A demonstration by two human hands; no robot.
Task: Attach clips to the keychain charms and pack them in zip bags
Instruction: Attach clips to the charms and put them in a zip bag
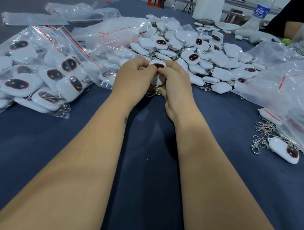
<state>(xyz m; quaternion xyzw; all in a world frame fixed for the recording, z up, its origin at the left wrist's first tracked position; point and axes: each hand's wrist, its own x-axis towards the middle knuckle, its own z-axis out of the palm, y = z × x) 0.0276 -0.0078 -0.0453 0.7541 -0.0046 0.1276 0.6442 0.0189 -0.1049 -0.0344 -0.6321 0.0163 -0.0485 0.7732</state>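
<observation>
At the middle of the dark table [142, 183], both hands meet over one white charm [157, 66], lifted just in front of the loose heap of charms [193, 49], probably so the small fitting work stays close under the eyes. The left hand [133, 78] and right hand [175, 84] curl tight, fingertips pinching the charm between them, while a metal clip [155, 92] dangles below. Filled zip bags [34, 72] lie to the left, spare clips [263, 132] to the right, each likely kept within easy reach.
</observation>
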